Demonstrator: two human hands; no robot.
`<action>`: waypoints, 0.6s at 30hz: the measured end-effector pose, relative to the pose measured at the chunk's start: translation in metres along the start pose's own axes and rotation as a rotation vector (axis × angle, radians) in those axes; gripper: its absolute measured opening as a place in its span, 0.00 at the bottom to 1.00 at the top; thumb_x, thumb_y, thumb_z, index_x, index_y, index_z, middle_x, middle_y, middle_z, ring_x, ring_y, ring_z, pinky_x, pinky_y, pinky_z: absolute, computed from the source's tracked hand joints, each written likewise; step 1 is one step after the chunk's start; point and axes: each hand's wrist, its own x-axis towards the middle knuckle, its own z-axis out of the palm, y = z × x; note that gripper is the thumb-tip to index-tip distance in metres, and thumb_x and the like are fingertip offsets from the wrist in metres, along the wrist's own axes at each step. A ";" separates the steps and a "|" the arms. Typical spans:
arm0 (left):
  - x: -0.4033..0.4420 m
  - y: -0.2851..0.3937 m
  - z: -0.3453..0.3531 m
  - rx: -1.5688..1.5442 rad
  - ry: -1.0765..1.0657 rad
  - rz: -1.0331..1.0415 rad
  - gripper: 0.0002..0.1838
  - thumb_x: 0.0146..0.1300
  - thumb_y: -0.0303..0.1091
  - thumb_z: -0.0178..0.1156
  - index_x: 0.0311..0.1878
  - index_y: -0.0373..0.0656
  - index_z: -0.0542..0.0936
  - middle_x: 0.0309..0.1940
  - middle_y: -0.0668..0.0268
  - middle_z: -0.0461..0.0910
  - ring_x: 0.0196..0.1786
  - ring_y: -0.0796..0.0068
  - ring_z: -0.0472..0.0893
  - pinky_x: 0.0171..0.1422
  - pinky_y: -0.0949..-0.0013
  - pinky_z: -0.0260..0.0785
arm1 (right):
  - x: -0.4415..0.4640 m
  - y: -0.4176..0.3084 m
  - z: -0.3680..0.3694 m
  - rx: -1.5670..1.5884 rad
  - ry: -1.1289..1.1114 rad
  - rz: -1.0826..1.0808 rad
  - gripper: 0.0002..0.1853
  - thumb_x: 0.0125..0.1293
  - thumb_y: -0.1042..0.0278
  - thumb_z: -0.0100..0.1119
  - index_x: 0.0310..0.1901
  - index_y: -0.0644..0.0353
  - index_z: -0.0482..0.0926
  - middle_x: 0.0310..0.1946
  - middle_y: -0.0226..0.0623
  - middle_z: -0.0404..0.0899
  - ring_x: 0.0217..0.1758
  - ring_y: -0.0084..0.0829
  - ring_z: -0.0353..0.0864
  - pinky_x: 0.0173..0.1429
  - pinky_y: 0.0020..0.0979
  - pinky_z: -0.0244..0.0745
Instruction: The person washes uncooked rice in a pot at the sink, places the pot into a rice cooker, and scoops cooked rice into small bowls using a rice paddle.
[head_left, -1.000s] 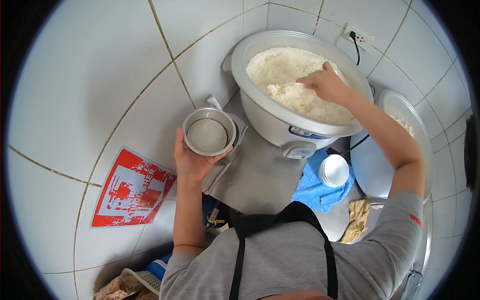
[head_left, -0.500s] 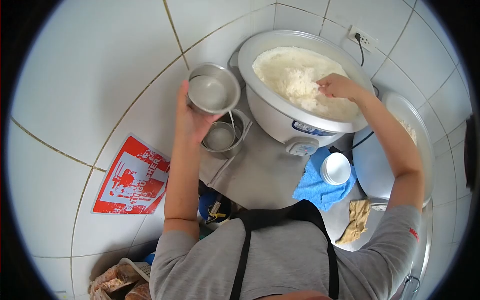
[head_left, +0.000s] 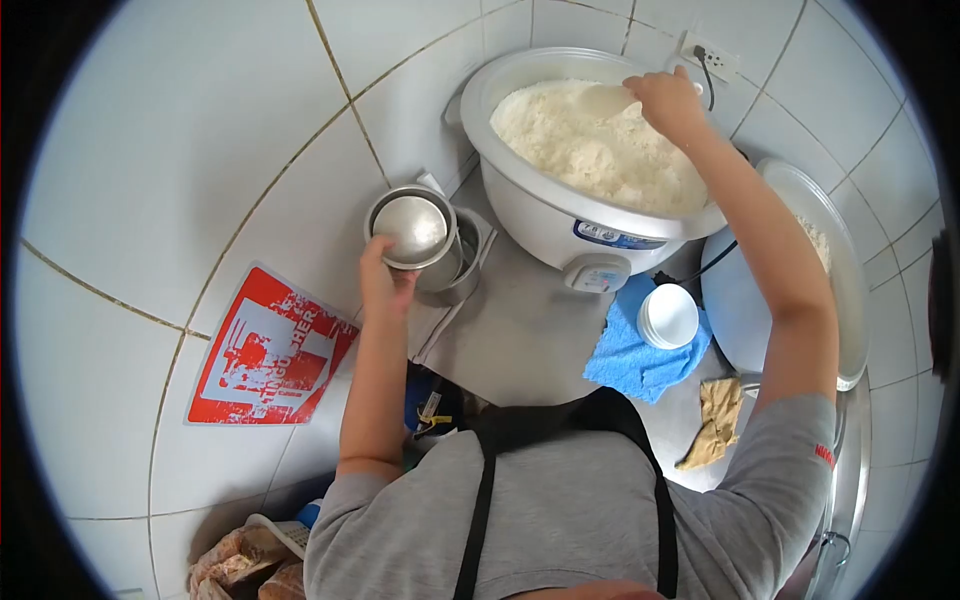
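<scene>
The left hand (head_left: 385, 280) held a round metal bowl (head_left: 410, 230) by its side, with its open top facing up. The bowl was up in the air, to the left of the big white cooker (head_left: 535, 210). Just beside and below it was a metal pot (head_left: 468, 280). The right hand (head_left: 668, 105) gripped a pale paddle (head_left: 605, 100) over the far part of the white rice (head_left: 590, 160), which sat in a lump in the cooker. White bowls (head_left: 668, 317) were stacked on a blue cloth (head_left: 620, 365) on the shiny counter (head_left: 510, 345). A brown cloth (head_left: 712, 425) lay near them.
</scene>
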 end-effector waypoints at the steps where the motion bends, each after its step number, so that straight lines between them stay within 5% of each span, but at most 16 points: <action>1: -0.003 -0.003 0.004 0.328 0.042 0.228 0.20 0.50 0.32 0.58 0.46 0.34 0.69 0.45 0.55 0.73 0.44 0.55 0.77 0.47 0.55 0.70 | 0.006 0.006 0.007 -0.025 0.022 -0.005 0.12 0.55 0.75 0.49 0.37 0.47 0.79 0.28 0.32 0.81 0.35 0.34 0.80 0.58 0.42 0.60; 2: -0.005 -0.003 0.001 0.661 0.088 0.454 0.18 0.49 0.29 0.59 0.44 0.34 0.69 0.42 0.56 0.74 0.41 0.57 0.78 0.44 0.59 0.71 | 0.013 0.010 0.014 -0.045 0.047 -0.015 0.12 0.55 0.76 0.49 0.36 0.48 0.79 0.27 0.32 0.81 0.35 0.34 0.80 0.58 0.42 0.59; 6: -0.007 0.003 -0.004 1.287 -0.306 0.995 0.21 0.42 0.25 0.62 0.43 0.35 0.69 0.37 0.51 0.73 0.39 0.52 0.75 0.44 0.60 0.68 | 0.033 0.023 0.025 -0.229 -0.055 0.005 0.10 0.56 0.75 0.49 0.33 0.49 0.80 0.28 0.33 0.81 0.37 0.34 0.80 0.60 0.41 0.58; 10: 0.010 -0.014 -0.013 1.016 -0.077 0.760 0.20 0.44 0.23 0.60 0.44 0.36 0.70 0.40 0.55 0.74 0.44 0.54 0.75 0.48 0.59 0.68 | 0.046 0.031 0.046 -0.233 -0.078 0.045 0.10 0.57 0.73 0.48 0.34 0.49 0.80 0.31 0.32 0.81 0.41 0.32 0.79 0.61 0.44 0.55; 13: 0.018 -0.011 -0.012 -0.043 0.035 0.085 0.22 0.51 0.28 0.58 0.51 0.35 0.68 0.48 0.54 0.73 0.52 0.52 0.74 0.54 0.51 0.68 | 0.047 0.037 0.087 -0.183 -0.064 -0.010 0.13 0.58 0.72 0.47 0.38 0.47 0.81 0.33 0.30 0.81 0.41 0.31 0.79 0.61 0.46 0.53; 16: -0.007 0.016 -0.002 -0.510 -0.210 -0.244 0.27 0.56 0.34 0.53 0.59 0.35 0.63 0.57 0.51 0.67 0.60 0.49 0.68 0.60 0.39 0.63 | 0.035 0.036 0.106 0.043 -0.069 -0.147 0.15 0.60 0.72 0.48 0.43 0.44 0.81 0.34 0.29 0.82 0.40 0.29 0.78 0.59 0.45 0.53; 18: -0.013 0.017 -0.007 -0.596 -0.314 -0.277 0.30 0.59 0.40 0.50 0.62 0.36 0.59 0.61 0.49 0.61 0.63 0.47 0.63 0.60 0.32 0.57 | 0.028 0.024 0.075 0.170 -0.208 -0.136 0.15 0.61 0.71 0.49 0.46 0.42 0.80 0.35 0.29 0.82 0.39 0.28 0.78 0.58 0.42 0.52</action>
